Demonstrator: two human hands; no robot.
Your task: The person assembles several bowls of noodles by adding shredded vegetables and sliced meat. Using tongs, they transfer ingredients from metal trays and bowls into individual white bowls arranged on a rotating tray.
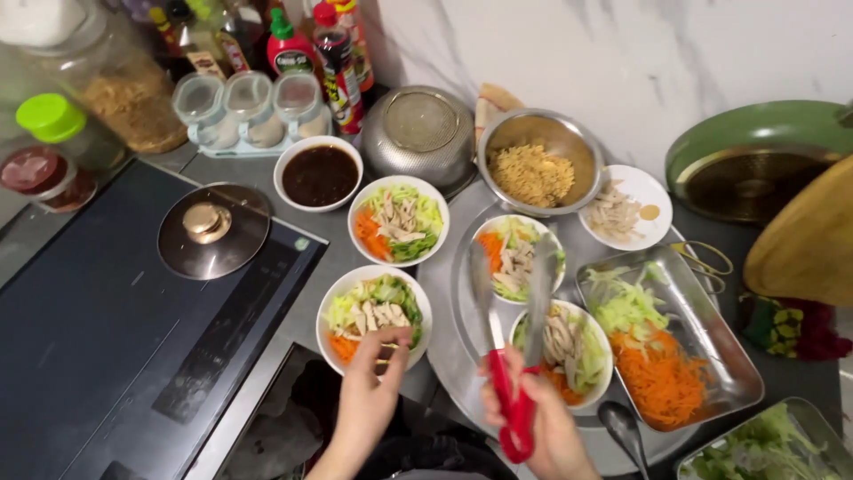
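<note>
Steel tongs with red handles (511,356) stand upright in our right hand (538,427), whose fingers wrap the handles without pressing them together, so the two blades stay parted above a white salad bowl (569,351) on the round metal tray (458,342). Our left hand (373,391) reaches to the nearest salad bowl (373,311) on the grey counter, fingers loosely together and fingertips (395,342) touching its near rim, pinching nothing we can make out. Two more salad bowls (398,220) (517,258) sit beyond, each with lettuce, carrot and pale strips. Just right of the tongs, a steel tray (671,342) holds shredded carrot and cabbage. Farther back stand a bowl of dark sauce (318,173), a metal bowl of golden crumbs (538,164) and an upturned colander (419,133). At left, a glass lid (213,231) rests on the black cooktop (107,356).
</note>
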